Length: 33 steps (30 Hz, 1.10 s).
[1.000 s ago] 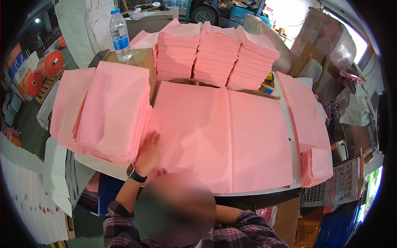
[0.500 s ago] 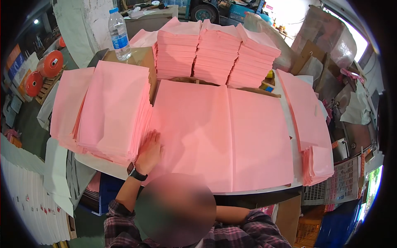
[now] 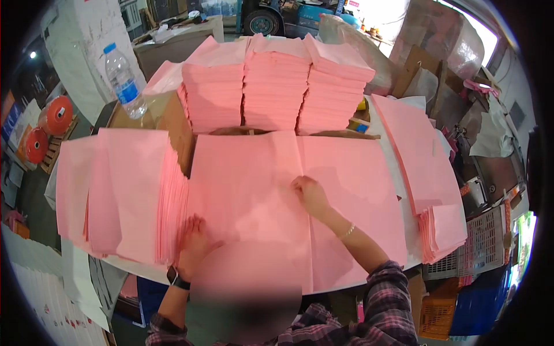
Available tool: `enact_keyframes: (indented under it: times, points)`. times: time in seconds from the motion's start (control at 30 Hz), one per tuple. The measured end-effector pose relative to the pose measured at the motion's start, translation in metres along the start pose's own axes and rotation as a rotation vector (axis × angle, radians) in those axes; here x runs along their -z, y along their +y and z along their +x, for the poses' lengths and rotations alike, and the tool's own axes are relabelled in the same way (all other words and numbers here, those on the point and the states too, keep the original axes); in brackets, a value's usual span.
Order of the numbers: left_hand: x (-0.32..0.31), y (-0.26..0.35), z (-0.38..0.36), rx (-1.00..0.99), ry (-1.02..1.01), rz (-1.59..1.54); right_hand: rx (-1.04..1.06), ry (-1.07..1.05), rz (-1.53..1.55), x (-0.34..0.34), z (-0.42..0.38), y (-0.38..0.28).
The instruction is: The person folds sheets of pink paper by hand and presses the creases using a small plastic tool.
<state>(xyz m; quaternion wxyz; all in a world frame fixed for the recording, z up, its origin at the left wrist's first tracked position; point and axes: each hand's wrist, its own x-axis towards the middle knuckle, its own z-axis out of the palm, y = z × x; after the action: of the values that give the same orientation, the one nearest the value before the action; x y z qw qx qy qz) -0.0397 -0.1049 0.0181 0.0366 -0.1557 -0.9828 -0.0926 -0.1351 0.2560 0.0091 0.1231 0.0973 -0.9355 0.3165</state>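
Large pink sheets point(image 3: 248, 196) lie flat before me, with a lengthwise fold or edge line running down right of their middle. My left hand point(image 3: 193, 245), wearing a dark watch, rests with fingers stretched out on the left part of the sheets, beside a thick stack of folded pink sheets point(image 3: 135, 196). Over the lengthwise line is my right hand point(image 3: 311, 196), its fingers curled together and touching the pink surface. Whether they pinch an edge is hidden. The wrist bears a light bracelet.
Tall pink stacks point(image 3: 271, 86) stand behind the work area. A water bottle point(image 3: 126, 86) is on a cardboard box point(image 3: 167, 121) at the left. More pink sheets point(image 3: 412, 150) and a small folded bundle point(image 3: 441, 230) lie right. Plastic crates point(image 3: 435, 314) stand below.
My right arm has come up from below the table edge, and its hand is now on the sheets' lengthwise line. My left hand remains flat on the sheets. The view has shifted.
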Motion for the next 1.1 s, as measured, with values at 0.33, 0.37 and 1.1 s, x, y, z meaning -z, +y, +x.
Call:
enact_keyframes:
  times: [0.33,0.37,1.1]
  points:
    - [0.010,0.000,0.005,0.012,-0.090,-0.048,0.097,0.407,-0.257,-0.003,0.146,0.086]
    - [0.007,-0.003,0.006,0.011,-0.097,-0.048,0.225,0.447,-0.284,0.002,0.136,0.081]
    - [0.009,-0.004,0.013,0.038,-0.066,-0.060,0.006,-0.418,0.001,0.114,-0.236,-0.075]
